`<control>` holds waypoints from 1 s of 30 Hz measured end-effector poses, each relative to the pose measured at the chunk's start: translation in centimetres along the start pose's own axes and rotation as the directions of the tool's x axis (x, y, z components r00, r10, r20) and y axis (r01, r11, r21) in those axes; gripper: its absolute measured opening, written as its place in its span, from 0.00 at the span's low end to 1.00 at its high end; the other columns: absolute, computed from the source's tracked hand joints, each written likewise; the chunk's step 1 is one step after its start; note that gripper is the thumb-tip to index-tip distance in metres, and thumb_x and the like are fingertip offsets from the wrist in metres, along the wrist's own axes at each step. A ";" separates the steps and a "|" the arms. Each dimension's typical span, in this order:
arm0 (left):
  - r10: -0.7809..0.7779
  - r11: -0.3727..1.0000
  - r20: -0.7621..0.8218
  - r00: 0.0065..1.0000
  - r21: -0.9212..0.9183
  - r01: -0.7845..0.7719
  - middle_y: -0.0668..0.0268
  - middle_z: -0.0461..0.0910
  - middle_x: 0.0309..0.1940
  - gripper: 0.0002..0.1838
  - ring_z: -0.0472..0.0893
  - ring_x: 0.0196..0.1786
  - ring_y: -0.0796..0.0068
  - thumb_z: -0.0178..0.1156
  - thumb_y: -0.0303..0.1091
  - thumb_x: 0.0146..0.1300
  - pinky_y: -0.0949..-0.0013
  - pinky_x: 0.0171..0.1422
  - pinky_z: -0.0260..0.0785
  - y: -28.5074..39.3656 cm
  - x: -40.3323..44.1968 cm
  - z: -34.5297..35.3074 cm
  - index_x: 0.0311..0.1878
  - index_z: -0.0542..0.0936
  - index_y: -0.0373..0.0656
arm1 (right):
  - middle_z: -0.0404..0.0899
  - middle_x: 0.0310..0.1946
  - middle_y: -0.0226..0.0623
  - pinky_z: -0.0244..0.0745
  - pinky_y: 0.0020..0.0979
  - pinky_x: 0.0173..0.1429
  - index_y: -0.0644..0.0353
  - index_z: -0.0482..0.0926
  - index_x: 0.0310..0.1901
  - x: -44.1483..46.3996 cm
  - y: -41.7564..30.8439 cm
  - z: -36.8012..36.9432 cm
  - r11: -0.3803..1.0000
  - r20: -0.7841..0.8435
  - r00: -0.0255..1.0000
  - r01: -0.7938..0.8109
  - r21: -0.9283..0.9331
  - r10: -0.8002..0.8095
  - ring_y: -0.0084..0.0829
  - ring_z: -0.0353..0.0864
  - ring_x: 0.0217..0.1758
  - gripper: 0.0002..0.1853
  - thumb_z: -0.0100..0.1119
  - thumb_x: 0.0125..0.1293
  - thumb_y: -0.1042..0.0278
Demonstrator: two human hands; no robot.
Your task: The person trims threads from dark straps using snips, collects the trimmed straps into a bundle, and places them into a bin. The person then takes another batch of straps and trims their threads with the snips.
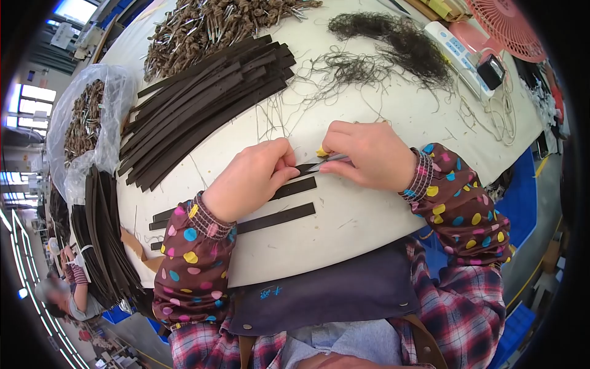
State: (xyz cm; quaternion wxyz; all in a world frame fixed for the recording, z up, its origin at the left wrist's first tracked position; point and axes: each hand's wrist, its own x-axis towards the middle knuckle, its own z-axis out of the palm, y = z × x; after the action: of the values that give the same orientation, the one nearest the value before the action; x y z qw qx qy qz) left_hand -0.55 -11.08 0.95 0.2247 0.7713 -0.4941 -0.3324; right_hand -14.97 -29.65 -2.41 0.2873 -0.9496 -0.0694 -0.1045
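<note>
Near the middle of the pale table, my left hand (255,175) pinches the end of a dark strip (305,167). Close beside it on the right, my right hand (369,154) holds a small pointed metal tool (332,159) against the strip's end, with a bit of yellow showing at the fingertips. The tool's exact kind is hard to make out. Two more dark strips, an upper one (296,187) and a lower one (276,218), lie below my hands, partly covered by my left forearm.
A large stack of dark strips (209,104) lies at the upper left, beneath brown knotted cords with metal tips (215,31). Loose black threads (393,46), a white power strip (458,52) and a pink fan (507,24) are at the back right. Another person (67,295) is far left.
</note>
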 end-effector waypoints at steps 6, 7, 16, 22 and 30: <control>0.006 0.999 -0.085 0.996 -0.049 -0.010 0.66 0.73 0.23 0.04 0.74 0.21 0.79 0.55 0.27 0.70 0.74 0.25 0.69 -0.8 0.2 0.5 0.39 0.72 0.38 | 0.74 0.34 0.32 0.76 0.38 0.33 0.56 0.75 0.36 0.1 -0.1 0.6 0.999 -0.005 1.000 0.029 -0.043 -0.029 0.38 0.81 0.33 0.11 0.62 0.64 0.59; -0.039 0.996 -0.071 0.997 -0.085 0.033 0.67 0.73 0.22 0.04 0.73 0.21 0.80 0.55 0.27 0.70 0.74 0.25 0.69 -0.4 0.1 0.4 0.39 0.71 0.38 | 0.74 0.34 0.32 0.76 0.38 0.33 0.56 0.74 0.36 0.1 -0.2 0.7 0.998 -0.007 0.999 0.033 -0.046 -0.034 0.38 0.81 0.33 0.11 0.62 0.65 0.59; -0.122 0.982 -0.053 0.991 -0.149 0.113 0.67 0.72 0.21 0.04 0.73 0.21 0.80 0.53 0.28 0.72 0.75 0.24 0.69 0.0 0.3 0.8 0.39 0.69 0.39 | 0.73 0.35 0.31 0.76 0.37 0.35 0.55 0.73 0.35 0.2 -0.2 1.1 0.991 -0.035 0.995 0.090 -0.104 -0.094 0.36 0.81 0.33 0.11 0.62 0.64 0.59; 0.019 1.000 -0.241 0.970 -0.013 -0.023 0.62 0.77 0.24 0.06 0.76 0.22 0.71 0.53 0.30 0.73 0.67 0.27 0.70 -1.2 0.6 2.3 0.41 0.67 0.39 | 0.73 0.34 0.31 0.76 0.36 0.35 0.55 0.73 0.35 0.4 -0.1 1.3 0.980 -0.048 0.988 0.136 -0.143 -0.145 0.35 0.80 0.33 0.11 0.63 0.63 0.60; -0.108 0.991 -0.445 0.889 -0.116 0.062 0.57 0.78 0.37 0.10 0.76 0.24 0.68 0.57 0.33 0.70 0.65 0.33 0.71 0.0 -0.5 0.8 0.47 0.69 0.38 | 0.76 0.34 0.35 0.77 0.30 0.36 0.59 0.76 0.40 1.0 0.8 -0.2 0.997 -0.225 0.972 -0.059 0.039 0.067 0.35 0.82 0.35 0.14 0.66 0.63 0.57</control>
State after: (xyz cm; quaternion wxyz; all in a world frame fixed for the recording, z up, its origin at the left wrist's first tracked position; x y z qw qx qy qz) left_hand -1.32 -10.63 0.57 0.3558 0.8362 -0.3774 -0.1785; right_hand -13.89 -30.37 -2.47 0.3117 -0.9285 -0.0078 -0.2017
